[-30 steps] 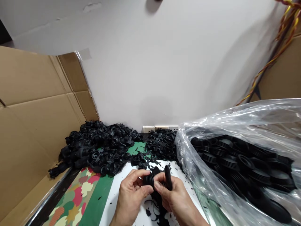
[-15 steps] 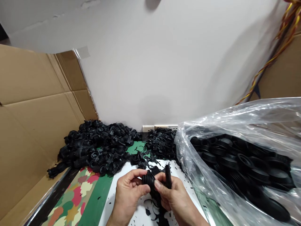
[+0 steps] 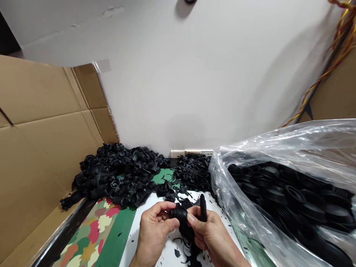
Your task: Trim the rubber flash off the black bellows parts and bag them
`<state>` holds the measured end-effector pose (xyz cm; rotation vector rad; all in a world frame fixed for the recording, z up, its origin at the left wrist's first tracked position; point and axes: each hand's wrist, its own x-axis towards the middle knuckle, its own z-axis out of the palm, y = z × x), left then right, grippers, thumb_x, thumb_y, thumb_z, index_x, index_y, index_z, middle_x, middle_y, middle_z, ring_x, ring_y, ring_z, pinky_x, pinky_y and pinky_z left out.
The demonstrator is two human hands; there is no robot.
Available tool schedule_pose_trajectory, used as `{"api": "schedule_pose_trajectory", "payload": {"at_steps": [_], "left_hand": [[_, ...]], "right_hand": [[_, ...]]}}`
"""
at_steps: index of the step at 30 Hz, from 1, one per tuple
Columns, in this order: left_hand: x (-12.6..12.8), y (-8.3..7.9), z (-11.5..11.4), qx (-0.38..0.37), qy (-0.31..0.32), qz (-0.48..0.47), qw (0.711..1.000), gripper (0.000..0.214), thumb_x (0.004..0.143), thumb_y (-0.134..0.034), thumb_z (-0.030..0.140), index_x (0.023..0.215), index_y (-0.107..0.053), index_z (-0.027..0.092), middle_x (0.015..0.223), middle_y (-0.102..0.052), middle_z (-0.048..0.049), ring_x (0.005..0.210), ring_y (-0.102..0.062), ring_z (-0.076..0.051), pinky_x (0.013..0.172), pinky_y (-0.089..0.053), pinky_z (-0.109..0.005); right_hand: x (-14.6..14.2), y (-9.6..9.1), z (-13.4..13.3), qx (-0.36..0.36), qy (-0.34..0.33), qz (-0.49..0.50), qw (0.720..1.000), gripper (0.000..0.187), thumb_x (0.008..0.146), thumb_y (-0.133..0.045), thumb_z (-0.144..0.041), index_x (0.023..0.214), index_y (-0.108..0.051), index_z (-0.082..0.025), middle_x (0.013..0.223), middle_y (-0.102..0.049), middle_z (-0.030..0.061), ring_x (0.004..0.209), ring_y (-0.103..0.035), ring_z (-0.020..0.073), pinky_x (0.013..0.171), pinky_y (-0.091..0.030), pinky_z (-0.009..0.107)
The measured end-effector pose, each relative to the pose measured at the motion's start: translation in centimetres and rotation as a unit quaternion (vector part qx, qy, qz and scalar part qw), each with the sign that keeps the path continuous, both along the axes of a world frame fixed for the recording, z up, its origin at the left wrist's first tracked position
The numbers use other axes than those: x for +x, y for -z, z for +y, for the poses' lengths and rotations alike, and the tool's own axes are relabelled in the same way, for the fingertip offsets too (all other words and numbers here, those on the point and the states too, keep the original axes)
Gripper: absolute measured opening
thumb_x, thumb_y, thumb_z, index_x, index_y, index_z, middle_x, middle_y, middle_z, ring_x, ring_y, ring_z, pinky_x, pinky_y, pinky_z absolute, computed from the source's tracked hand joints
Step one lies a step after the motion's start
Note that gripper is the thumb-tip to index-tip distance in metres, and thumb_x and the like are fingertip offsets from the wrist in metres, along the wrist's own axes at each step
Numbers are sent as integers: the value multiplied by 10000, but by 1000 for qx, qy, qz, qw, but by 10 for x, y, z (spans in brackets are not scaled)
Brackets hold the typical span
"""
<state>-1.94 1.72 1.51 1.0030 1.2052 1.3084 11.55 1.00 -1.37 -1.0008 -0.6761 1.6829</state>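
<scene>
Between my hands is a ribbed black rubber bellows (image 3: 178, 212). My left hand (image 3: 152, 231) pinches its left end between thumb and fingers. At its right end, my right hand (image 3: 209, 231) is closed with the thumb pressed against the rubber. A dark stick-like piece (image 3: 203, 208) rises from the right hand's fingers; whether it is a tool handle or rubber I cannot tell. Below the hands, black scraps (image 3: 185, 241) lie on a white sheet (image 3: 141, 218), partly hidden by the fingers.
A large heap of black rubber pieces (image 3: 119, 174) lies at the back left beside a cardboard panel (image 3: 50, 144). Finer black scraps (image 3: 194, 168) are piled below a wall socket strip (image 3: 191, 152). To the right, a clear plastic bag (image 3: 222, 185) holds many ribbed black bellows (image 3: 278, 193).
The view has shifted slightly, so the scene sits a little right and lower. My right thumb has moved along the bellows, and the stick-like piece has turned slightly. Both hands keep their grip.
</scene>
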Motion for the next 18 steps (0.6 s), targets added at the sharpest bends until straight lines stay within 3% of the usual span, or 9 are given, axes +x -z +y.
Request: {"api": "schedule_pose_trajectory", "payload": {"at_steps": [8, 18], "left_hand": [[-1, 0, -1, 19, -3, 18, 1000, 215, 445, -740, 69, 648, -736, 140, 451, -598, 44, 425, -478, -69, 433, -397, -170], [-2, 5, -1, 51, 15, 38, 998, 233, 475, -745, 73, 696, -738, 148, 593, -685, -7, 568, -586, -140, 532, -475, -214]], "right_hand": [[1, 0, 0, 4, 2, -4, 1000, 305, 571, -762, -367, 590, -534, -165, 397, -279, -126, 359, -184, 21, 382, -148, 190], [0, -2, 2, 5, 2, -14, 1000, 318, 571, -746, -383, 596, -511, -169, 412, -287, -124, 374, -176, 25, 385, -144, 192]]}}
